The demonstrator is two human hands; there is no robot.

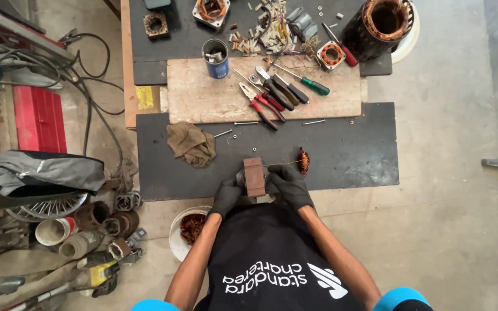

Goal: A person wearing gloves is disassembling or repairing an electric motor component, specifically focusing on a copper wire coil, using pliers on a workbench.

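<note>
Both my hands wear black gloves and grip a rusty brown block-shaped motor stator (254, 176) at the near edge of the black work mat (347, 150). My left hand (226, 195) clasps its left side. My right hand (290, 185) holds its right side. A thin copper wire runs from the stator to a small bundle of copper winding (303, 159) lying on the mat just right of it.
A brown rag (192, 144) lies left of the stator. Pliers (259, 103), screwdrivers (304, 82) and a blue can (217, 58) sit on a wooden board (203, 98) beyond. A large motor stator (379, 26) stands far right. A white bowl of copper scrap (187, 230) rests on the floor.
</note>
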